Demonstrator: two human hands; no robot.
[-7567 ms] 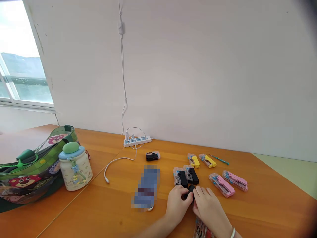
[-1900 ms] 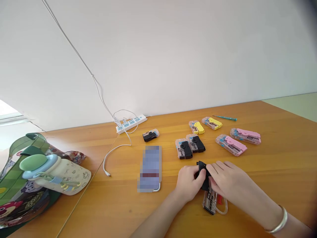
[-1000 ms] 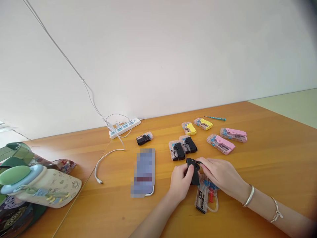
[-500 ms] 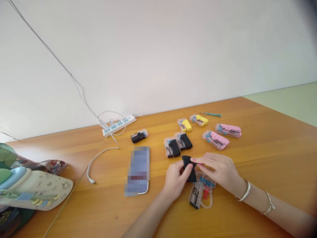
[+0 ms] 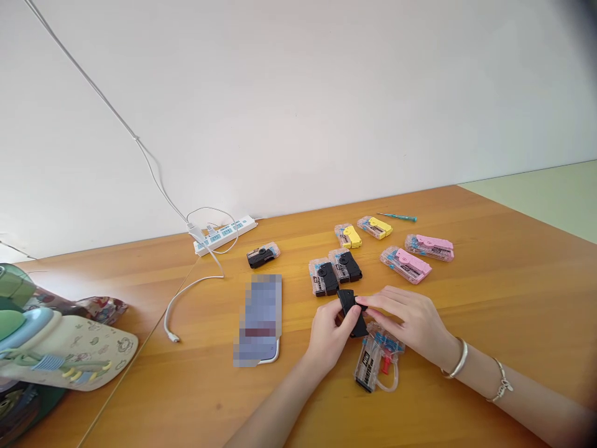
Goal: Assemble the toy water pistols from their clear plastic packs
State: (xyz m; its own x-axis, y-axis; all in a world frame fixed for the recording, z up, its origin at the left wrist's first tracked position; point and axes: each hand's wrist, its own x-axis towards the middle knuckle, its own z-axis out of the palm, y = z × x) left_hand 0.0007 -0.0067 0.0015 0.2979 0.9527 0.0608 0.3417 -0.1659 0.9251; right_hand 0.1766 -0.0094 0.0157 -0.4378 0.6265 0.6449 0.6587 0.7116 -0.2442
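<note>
My left hand [image 5: 328, 333] grips a black plastic piece [image 5: 352, 314], with its thumb across the front. My right hand [image 5: 413, 317] pinches a small dark part at the upper right side of that piece. Just below them lies a clear water gun body [image 5: 373, 361] marked MINI WATER, with blue and red inner parts and a clear tube. Beyond my hands lie two clear and black water guns [image 5: 324, 277] [image 5: 346, 266] side by side, and a third black one [image 5: 263, 255] farther left.
Yellow water guns [image 5: 348, 236] and pink ones [image 5: 406, 264] lie toward the back right, near a teal screwdriver [image 5: 397, 217]. A phone [image 5: 259, 318], white cable [image 5: 173, 298] and power strip [image 5: 226, 234] are left of my hands. At the left edge lies a cream bottle [image 5: 93, 351].
The black piece has moved slightly left and up with my left hand and is tilted a little differently. My right hand still pinches at its side.
</note>
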